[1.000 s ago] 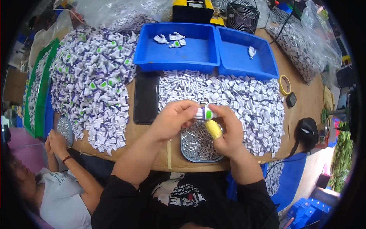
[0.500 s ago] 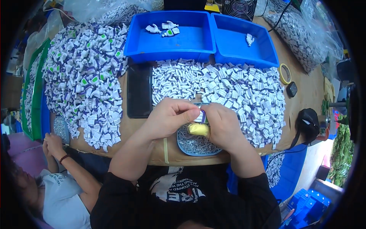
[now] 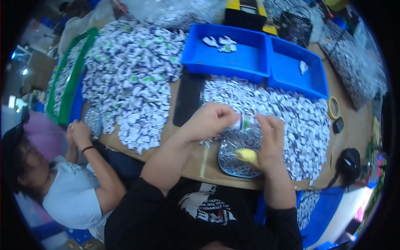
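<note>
My left hand [image 3: 213, 119] pinches a small white and purple plastic part [image 3: 246, 121] with a green patch, its edges blurred. Just to the right is my right hand [image 3: 271, 141], thumb and forefinger apart beside the part. From the palm side of that hand a yellow, wrapped-looking thing with a rounded end [image 3: 246, 155] sticks out; the lower fingers seem to hold it, and its other end is hidden. Beneath both hands stands a blue-rimmed tray [image 3: 233, 174] full of small silvery screws or pins.
White parts [image 3: 296, 129] cover the table ahead. A taller heap [image 3: 133, 79] lies left, past a dark flat slab [image 3: 189, 100]. Two blue bins [image 3: 233, 62] stand behind. Right are a tape roll [image 3: 333, 108] and a black pouch [image 3: 349, 161]. A co-worker [image 3: 75, 191] sits left.
The whole view has shifted, so the table sits farther right and lower. My right fingers have come away from the part, which stays in my left hand with a green patch showing.
</note>
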The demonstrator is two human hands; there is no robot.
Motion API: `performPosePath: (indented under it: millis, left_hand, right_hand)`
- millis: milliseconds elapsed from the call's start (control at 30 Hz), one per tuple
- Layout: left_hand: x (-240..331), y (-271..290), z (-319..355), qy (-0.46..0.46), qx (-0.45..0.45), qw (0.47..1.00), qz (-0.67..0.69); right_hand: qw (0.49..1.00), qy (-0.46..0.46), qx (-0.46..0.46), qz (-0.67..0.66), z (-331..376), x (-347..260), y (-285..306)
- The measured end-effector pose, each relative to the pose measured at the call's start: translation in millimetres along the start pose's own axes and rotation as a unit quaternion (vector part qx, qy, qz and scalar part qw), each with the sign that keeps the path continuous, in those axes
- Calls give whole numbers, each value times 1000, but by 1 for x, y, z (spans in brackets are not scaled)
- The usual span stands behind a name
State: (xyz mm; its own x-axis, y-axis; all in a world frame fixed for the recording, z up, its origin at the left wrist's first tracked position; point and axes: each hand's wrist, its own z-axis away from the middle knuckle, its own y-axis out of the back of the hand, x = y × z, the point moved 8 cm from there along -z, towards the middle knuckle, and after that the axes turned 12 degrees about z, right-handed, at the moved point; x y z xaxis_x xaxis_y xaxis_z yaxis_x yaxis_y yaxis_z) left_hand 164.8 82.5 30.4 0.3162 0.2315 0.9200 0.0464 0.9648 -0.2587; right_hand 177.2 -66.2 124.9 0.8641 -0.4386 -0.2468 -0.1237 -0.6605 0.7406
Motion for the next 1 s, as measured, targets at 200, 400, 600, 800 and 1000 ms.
performPosePath:
  millis: [200, 400, 600, 800, 1000]
  left_hand:
    - [59, 57, 20, -301, 204, 924, 118]
    - [77, 117, 46, -144, 415, 665, -604]
    - [77, 150, 30, -98, 344, 670, -651]
    - [98, 160, 59, -240, 482, 766, -352]
    - [54, 112, 24, -385, 261, 796, 389]
  right_hand:
    - [995, -5, 32, -93, 4, -4, 18]
    - [960, 59, -274, -2, 17, -21, -26]
    - [956, 51, -290, 3, 24, -16, -29]
    - [960, 47, -276, -9, 26, -13, -31]
    - [949, 50, -312, -21, 27, -12, -37]
